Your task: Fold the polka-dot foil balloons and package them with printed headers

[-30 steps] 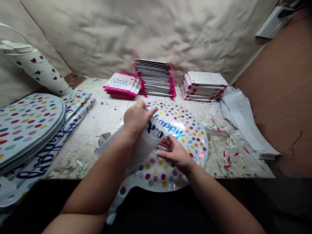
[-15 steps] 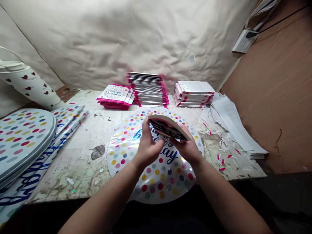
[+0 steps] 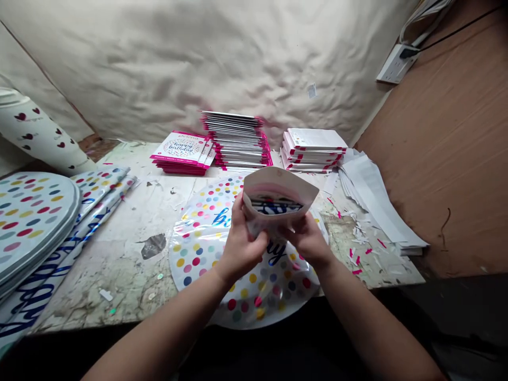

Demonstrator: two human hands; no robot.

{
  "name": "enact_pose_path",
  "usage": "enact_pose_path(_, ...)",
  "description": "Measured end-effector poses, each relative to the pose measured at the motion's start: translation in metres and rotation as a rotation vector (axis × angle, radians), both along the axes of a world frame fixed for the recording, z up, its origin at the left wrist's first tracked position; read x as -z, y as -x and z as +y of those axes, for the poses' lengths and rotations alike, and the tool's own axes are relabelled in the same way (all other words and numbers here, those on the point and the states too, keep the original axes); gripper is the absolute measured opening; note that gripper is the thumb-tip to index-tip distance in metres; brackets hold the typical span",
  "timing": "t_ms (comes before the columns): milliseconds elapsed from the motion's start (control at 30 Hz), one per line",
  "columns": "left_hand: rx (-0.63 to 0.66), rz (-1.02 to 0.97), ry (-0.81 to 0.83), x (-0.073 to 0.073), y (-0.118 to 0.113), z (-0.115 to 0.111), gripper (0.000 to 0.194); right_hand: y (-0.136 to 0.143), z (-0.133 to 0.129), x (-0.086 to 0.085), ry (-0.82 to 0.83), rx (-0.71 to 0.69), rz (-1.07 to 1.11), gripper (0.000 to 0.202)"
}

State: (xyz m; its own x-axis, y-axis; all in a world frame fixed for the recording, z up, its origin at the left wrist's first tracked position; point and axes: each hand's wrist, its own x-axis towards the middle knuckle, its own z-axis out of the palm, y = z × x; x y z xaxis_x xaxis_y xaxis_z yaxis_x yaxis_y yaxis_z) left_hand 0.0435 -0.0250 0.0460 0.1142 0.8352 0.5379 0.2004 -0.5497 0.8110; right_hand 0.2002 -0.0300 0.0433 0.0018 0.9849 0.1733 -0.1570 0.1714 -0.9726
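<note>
White envelope [image 3: 282,178], contents [image 3: 277,206] partly hidden, tumbler [image 3: 42,135] cropped

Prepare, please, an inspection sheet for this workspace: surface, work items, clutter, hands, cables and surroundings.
Surface: table stained and worn.
Work items: open white envelope with printed contents, held above a dotted foil disc; stacked packs behind.
Clutter: paper scraps at right; heart-patterned tumbler at far left.
Hands: left hand and right hand both grip the envelope.
Cables: dark cable meets the socket strip, upper right.
Surroundings: wrinkled sheet behind; brown panel at right.
</note>
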Motion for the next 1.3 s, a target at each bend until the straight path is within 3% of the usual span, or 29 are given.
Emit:
enact_pose_path(100,-0.025,-0.073,0.007,0.002,-0.001,-0.001,0.081,0.000,-0.002,0.000,0.013,-0.078,0.001,0.053)
enact_pose_path(167,0.005,-0.149,0.051,-0.004,0.002,-0.001,0.081,-0.004,-0.005,-0.006,-0.001,-0.073,0.004,0.053)
enact_pose_path(267,0.196,-0.238,0.299,-0.022,0.012,0.001,0.070,-0.016,-0.006,-0.022,0.012,-0.037,-0.035,0.051)
enact_pose_path(367,0.413,-0.248,0.605,-0.033,0.024,0.005,0.046,-0.031,0.004,-0.033,0.045,-0.106,-0.079,0.045)
enact_pose_path(467,0.471,-0.259,0.867,-0.023,0.027,0.010,0.029,-0.044,0.023,-0.030,0.168,-0.116,-0.162,0.031)
enact_pose_path(533,0.409,-0.294,1.013,-0.007,0.024,0.010,0.020,-0.046,0.031,-0.021,0.208,0.044,-0.358,0.038)
enact_pose_path(600,0.333,-0.302,1.126,0.008,0.019,0.007,0.019,-0.040,0.031,-0.010,0.063,0.206,-0.632,0.033)
enact_pose_path(633,0.312,-0.284,1.160,0.014,0.017,0.005,0.022,-0.035,0.027,-0.006,-0.057,0.211,-0.761,0.027)
enact_pose_path(700,0.315,-0.231,1.194,0.020,0.013,0.001,0.027,-0.021,0.015,0.001,-0.261,0.073,-0.959,0.019)
enact_pose_path(800,0.354,-0.199,1.193,0.020,0.010,-0.004,0.030,-0.002,-0.001,0.007,-0.352,-0.095,-1.118,0.022)
enact_pose_path(1000,0.391,-0.147,1.150,0.018,0.012,-0.006,0.033,0.006,-0.002,0.009,-0.357,-0.053,-1.229,0.021)
enact_pose_path(1167,0.384,-0.123,1.145,0.014,0.012,-0.004,0.030,-0.001,0.000,0.005,-0.293,-0.044,-1.080,0.018)
enact_pose_path(1300,0.361,-0.074,1.126,0.011,0.011,-0.007,0.032,0.003,-0.006,0.002,-0.364,-0.102,-1.292,0.021)
